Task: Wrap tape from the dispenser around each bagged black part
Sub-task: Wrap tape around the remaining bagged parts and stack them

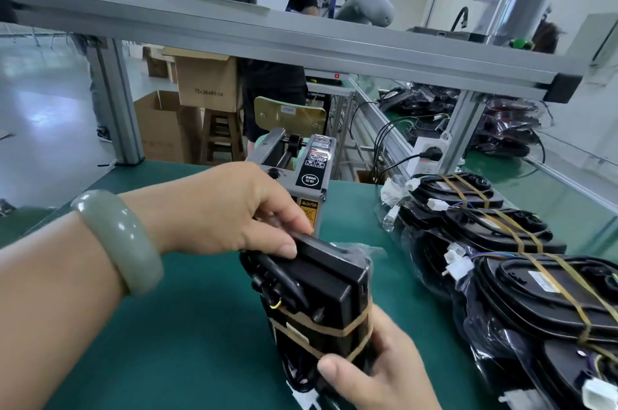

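Head view: left hand (234, 209) grips the top end of the clear-bagged black plastic part (321, 289); right hand (378, 373) pinches its lower end, thumb on two brown tape bands (317, 331). Part sits over the green desk (187, 326), in front of the grey tape dispenser (302, 175). We judge this wrap nearly done; next, press tape ends flat and set it aside.

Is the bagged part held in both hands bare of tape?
No: two brown tape bands already cross the bagged black part, which the left hand and the right hand hold.
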{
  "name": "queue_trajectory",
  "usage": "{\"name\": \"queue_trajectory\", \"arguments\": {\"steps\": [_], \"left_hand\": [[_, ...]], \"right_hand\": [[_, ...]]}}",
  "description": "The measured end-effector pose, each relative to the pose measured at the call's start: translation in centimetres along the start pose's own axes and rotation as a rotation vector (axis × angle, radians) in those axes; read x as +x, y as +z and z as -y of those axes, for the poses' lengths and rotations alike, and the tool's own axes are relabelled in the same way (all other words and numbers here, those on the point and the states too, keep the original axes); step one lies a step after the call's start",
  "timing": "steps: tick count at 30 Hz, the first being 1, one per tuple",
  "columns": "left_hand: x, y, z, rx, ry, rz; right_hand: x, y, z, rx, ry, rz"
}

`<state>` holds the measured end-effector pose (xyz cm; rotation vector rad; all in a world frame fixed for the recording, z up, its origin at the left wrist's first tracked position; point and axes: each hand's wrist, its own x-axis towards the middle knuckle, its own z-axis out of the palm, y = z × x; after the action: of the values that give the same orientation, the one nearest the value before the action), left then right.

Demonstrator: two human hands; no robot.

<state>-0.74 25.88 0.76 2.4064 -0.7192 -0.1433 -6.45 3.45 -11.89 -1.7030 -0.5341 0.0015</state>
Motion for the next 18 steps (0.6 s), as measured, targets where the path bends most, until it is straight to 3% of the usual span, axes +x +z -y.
{"name": "queue_trajectory", "arguments": {"steps": [4,8,10,13,18], "left_hand": [[-0.9,1.2,1.9,-0.267,-0.058,-0.17],[-2.0,4.1,5.0,-0.54,-0.255,-0.217],[-1.8,5.5,6.6,-0.551,-0.426,-0.405],[-0.3,6.6,7.9,-0.667,-0.608,-0.661],[2.7,6.8,7.8,-0.834,-0.755,-0.713]], "right_hand": [[0.3,-1.1,2.6,-0.143,0.015,-0.112],[0.4,-3.1,6.2,-0.698,0.164,-0.039],[1.0,-3.3,7.1,-0.91,0.228,-0.024],[2.2,-3.1,7.5,-1.021,0.311,0.017],[3.4,-1.6,5.9,-1.1,0.356,0.111]]}}
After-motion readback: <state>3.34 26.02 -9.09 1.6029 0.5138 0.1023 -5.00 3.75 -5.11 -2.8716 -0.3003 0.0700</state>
